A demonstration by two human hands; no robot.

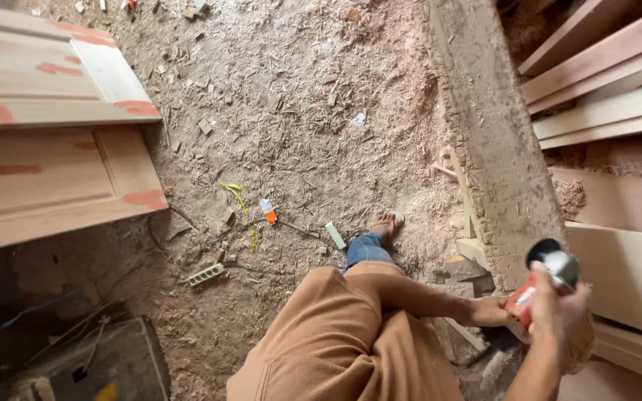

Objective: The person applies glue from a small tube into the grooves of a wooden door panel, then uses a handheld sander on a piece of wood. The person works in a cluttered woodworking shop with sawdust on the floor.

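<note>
While both hands crowd around the red power tool at the lower right of the head view, the grip looks like the first weak point. The right hand has its fingers wrapped shut around the tool's red body, with the grey head and dark disc-like end pointing up and away. The left hand reaches in from the brown sleeve and touches the tool's lower end; its fingers are mostly hidden, so I cannot tell how far they close. If that hand sits near the working end when the tool runs, a slip could bring skin against it.

Just beyond, the tool hangs beside the rough, weathered wooden beam and pale wooden planks; a kick off the uneven wood could twist it out of a one-handed hold.

Farther down, the person's foot is in an open sandal on a floor thick with sawdust and offcuts, so a dropped tool or flying chip would meet bare toes. A white power strip and thin cords lie in the shavings nearby, a likely snag or trip. Panelled doors lie at far left, well apart.
</note>
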